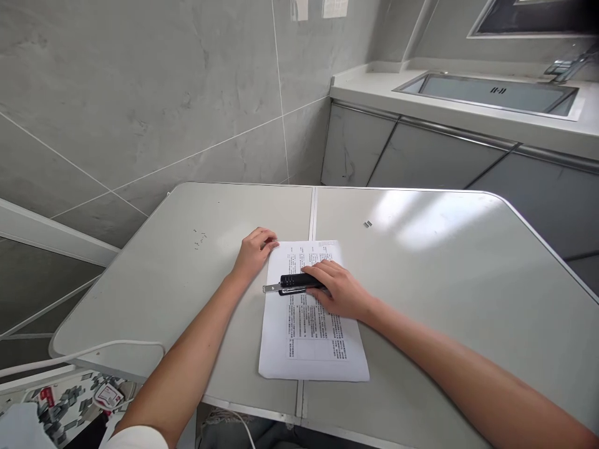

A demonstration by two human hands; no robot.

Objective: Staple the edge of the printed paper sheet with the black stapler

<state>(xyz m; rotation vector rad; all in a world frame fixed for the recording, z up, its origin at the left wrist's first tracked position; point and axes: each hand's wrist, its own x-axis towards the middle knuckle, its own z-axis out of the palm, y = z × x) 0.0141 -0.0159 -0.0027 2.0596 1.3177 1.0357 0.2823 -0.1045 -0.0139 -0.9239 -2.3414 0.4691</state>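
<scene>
Right hand (340,292) closed round the black stapler (291,281), fingers over and thumb on the near side, I hold it crosswise on the printed paper (311,368), its metal tongue (271,288) jutting past the left edge. My left hand (255,249), half curled, touches the top-left corner, presumably for steadiness; whether it pinches, I cannot tell. 2 small grey strips (367,224) lie well apart on the table (444,299).
</scene>
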